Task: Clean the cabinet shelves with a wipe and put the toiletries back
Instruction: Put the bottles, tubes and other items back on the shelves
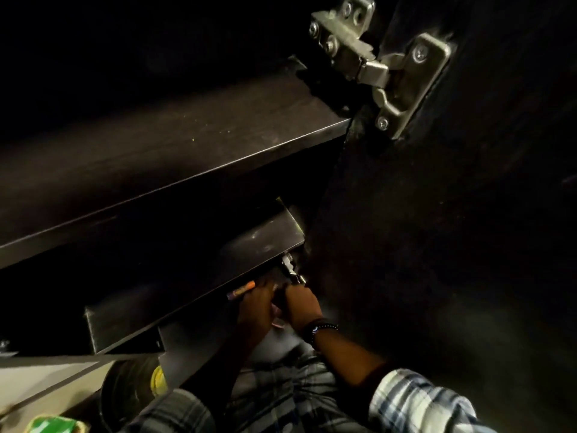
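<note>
The dark cabinet has an upper shelf [175, 157] and a lower shelf [265, 242], both bare where I can see them. Below the lower shelf's front edge both my hands reach into the shadow. My left hand [256, 306] grips a small orange and purple tube [241, 291] that sticks out to the left. My right hand [301, 304], with a watch and bead bracelet at the wrist, is close beside it under a small lower hinge [292, 270]. Something pale pink [277, 315] shows between the hands; what it is stays unclear. My right fingers are hidden.
The open cabinet door [468, 214] fills the right side, held by a large metal hinge [379, 62]. At the lower left are a light counter edge [37, 379], a dark round container with a yellow label [157, 381] and a green package [53, 425].
</note>
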The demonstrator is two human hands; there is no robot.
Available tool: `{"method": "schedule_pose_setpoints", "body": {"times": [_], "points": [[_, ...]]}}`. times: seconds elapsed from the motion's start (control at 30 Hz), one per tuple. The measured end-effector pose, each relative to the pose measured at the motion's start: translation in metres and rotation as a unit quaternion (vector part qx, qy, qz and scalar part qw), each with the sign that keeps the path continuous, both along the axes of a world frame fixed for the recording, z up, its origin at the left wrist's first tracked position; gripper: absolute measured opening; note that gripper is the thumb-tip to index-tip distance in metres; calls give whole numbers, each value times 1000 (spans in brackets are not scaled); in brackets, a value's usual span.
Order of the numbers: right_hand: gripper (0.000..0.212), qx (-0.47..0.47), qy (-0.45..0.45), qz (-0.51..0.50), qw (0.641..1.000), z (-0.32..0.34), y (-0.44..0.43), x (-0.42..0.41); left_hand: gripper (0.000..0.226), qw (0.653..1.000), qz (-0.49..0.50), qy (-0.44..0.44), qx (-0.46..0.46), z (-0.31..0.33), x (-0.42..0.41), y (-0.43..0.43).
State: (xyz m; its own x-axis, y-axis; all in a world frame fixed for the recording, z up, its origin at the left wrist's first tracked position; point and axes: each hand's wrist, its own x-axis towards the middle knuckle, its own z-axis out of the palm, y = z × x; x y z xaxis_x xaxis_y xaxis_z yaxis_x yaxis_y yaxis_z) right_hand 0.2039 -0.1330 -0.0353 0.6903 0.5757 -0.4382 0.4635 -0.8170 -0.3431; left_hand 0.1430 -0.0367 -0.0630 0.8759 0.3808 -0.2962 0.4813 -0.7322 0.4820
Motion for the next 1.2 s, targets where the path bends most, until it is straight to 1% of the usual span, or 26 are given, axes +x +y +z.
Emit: {"method": "schedule_pose_setpoints", "body": {"times": [0.07,0.17,0.2,0.27,0.37,0.4,0.47,0.53,0.6,0.7,0.8,0.87,1.0,1.07,1.13,1.2], "points": [[26,41,0,-21,999,8,-1,-2,21,1000,0,-20,4,-2,-9,6],[22,91,-10,-55,994,22,-6,-7,14,998,23,-59,0,20,-28,7],[21,101,-12,-63,993,28,-6,-9,20,996,36,-74,-18,26,-37,7],[21,114,-21,-69,991,41,-7,-15,39,993,52,-98,-50,42,-57,7],[20,138,-45,-52,988,61,-3,-27,64,986,79,-141,-46,71,-85,1],[18,158,-45,-53,985,68,-1,-31,59,982,95,-161,-36,78,-93,-1],[14,197,-41,-50,978,82,2,-40,36,967,142,-210,-32,95,-108,-5],[14,231,-31,-50,971,98,5,-49,28,948,187,-254,-38,113,-125,-4],[16,270,-19,-58,961,116,8,-59,18,929,202,-308,-43,135,-140,-1],[21,341,-6,-54,939,140,15,-73,29,905,211,-367,-30,170,-155,7],[27,389,16,-39,920,160,30,-81,32,883,244,-401,7,187,-163,22],[29,407,22,-25,913,172,42,-85,30,874,261,-409,21,196,-166,35],[26,420,6,8,908,188,72,-86,27,880,272,-386,55,202,-161,63],[31,406,-7,25,913,191,89,-84,23,883,281,-367,79,201,-154,74],[41,384,-14,37,922,192,105,-81,19,887,292,-341,110,201,-147,80],[45,356,-20,52,933,191,119,-78,14,889,307,-312,134,201,-139,81]]}}
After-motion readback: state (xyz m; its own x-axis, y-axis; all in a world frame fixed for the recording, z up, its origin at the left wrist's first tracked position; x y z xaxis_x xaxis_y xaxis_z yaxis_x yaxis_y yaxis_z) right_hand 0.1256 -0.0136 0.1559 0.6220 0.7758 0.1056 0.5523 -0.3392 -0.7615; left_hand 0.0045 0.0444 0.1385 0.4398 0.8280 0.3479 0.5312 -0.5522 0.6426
